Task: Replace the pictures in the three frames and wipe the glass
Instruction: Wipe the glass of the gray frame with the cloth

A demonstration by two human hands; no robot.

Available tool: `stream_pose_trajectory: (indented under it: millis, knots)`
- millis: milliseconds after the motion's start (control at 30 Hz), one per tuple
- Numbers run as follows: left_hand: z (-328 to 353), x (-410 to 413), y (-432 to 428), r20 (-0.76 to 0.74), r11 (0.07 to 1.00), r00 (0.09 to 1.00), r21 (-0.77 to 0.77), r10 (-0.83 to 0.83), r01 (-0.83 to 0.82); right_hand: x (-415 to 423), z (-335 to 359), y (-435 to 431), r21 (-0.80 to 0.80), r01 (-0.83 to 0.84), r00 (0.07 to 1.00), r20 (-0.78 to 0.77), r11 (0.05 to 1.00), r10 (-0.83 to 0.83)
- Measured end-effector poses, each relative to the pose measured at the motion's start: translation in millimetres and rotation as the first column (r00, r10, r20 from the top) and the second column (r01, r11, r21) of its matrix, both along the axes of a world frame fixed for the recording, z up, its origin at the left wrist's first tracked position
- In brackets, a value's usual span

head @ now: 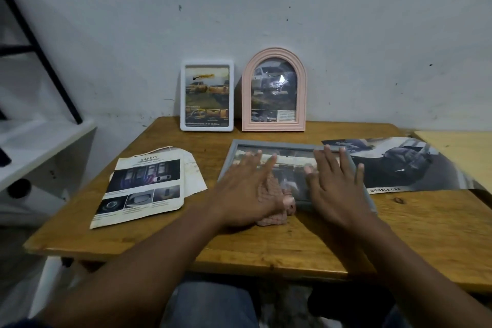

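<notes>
A scuffed white wall backs a small wooden table (266,242). At nine o'clock on it lies a loose stack of brochure pages (145,189), thin and limp, best lifted by an edge. At twelve o'clock two frames lean on the wall: a white frame (207,96), then a pink arched frame (273,90), both already holding car pictures.

At the centre, the grey frame (266,145) lies flat, glass up. The left hand (245,194) lies spread and flat, gripping nothing, its palm over a pink cloth (274,208) at the frame's six o'clock edge. The right hand (338,184), fingers likewise splayed, presses on the frame's three o'clock side. The glass is probably fragile and slick; holding by the rim seems safest. At three o'clock a car poster (407,168) lies partly under the frame's corner.
</notes>
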State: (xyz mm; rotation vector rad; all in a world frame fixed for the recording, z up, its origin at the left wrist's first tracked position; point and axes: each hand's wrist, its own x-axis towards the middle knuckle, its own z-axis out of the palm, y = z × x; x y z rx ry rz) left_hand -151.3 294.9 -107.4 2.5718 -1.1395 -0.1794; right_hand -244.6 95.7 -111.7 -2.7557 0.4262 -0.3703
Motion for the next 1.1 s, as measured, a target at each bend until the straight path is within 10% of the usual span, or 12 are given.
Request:
stream_pose_trajectory:
  millis: [133,633,900,1100]
  knots:
    - [-15.8,-1.6,20.6,0.182,0.988,0.983,0.156,-0.018,-0.011,3.4,-21.6,-4.9,-0.268,-0.056,0.988,-0.155,0.962,0.015]
    - [-6.6,137.5,-30.1,0.027,0.936,0.964,0.231,0.266,-0.265,2.4,-19.5,-9.7,-0.265,-0.198,0.968,-0.206,0.944,0.145]
    - [-9.1,140.4,-25.5,-0.063,0.923,0.936,-0.16,0.345,-0.351,45.3,22.1,-1.4,-0.175,-0.208,0.971,-0.152,0.962,0.183]
    - [-27.4,91.7,2.0,0.024,0.892,0.911,-0.216,0.412,-0.398,176.4,11.4,44.3,-0.174,-0.576,0.814,-0.212,0.799,0.541]
